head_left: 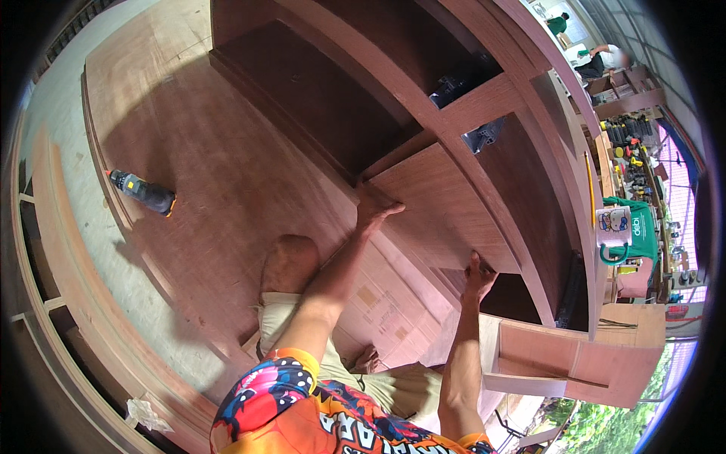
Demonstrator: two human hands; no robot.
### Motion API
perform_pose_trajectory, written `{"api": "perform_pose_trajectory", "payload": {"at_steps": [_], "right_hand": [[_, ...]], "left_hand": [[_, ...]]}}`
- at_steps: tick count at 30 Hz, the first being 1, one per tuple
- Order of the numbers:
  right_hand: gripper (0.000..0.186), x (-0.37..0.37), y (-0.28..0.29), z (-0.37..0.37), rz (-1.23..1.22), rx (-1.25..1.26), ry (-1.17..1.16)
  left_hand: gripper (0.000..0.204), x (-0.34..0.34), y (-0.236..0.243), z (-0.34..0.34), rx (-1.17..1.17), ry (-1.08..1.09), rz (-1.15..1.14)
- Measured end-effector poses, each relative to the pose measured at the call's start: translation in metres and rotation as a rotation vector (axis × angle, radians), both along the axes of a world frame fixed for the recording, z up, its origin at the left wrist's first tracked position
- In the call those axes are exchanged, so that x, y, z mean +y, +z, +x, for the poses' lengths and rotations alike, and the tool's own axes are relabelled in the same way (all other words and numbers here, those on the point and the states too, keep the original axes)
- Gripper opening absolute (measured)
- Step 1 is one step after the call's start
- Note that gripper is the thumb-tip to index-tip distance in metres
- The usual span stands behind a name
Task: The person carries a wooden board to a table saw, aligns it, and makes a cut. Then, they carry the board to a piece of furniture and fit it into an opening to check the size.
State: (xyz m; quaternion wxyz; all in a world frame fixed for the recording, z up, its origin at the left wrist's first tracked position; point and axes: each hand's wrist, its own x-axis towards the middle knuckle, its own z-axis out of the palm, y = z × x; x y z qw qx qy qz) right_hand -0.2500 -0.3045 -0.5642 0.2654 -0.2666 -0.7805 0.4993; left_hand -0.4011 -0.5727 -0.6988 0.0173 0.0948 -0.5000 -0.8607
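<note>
Panel (446, 204) seems part-set in cabinet (480, 102), gap (516, 300) left; left grip (376, 206), right grip (478, 278) clasp its edges.

At the brown cabinet (478, 103), the left hand (380, 206) and the right hand (479, 280) are gripping the edge of a wooden panel (446, 208), while a drill (144, 193) is lying left of the cabinet and a mug (613, 224) is sitting right of it

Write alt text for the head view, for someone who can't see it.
A person's left hand and right hand hold a flat wooden panel by its edges at a brown cabinet. To the left, a dark power tool lies on a wide wooden sheet.
</note>
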Motion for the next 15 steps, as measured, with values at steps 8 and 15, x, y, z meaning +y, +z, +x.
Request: {"api": "perform_pose_trajectory", "payload": {"at_steps": [8, 15], "right_hand": [[0.074, -0.006, -0.001, 0.000, 0.078, -0.009, -0.026], [0.076, 0.000, -0.019, -0.010, 0.201, 0.075, -0.017]], "left_hand": [[0.139, -0.003, 0.000, -0.002, -0.109, -0.038, 0.014], [0.129, -0.004, -0.018, -0.009, -0.053, -0.033, 0.145]]}}
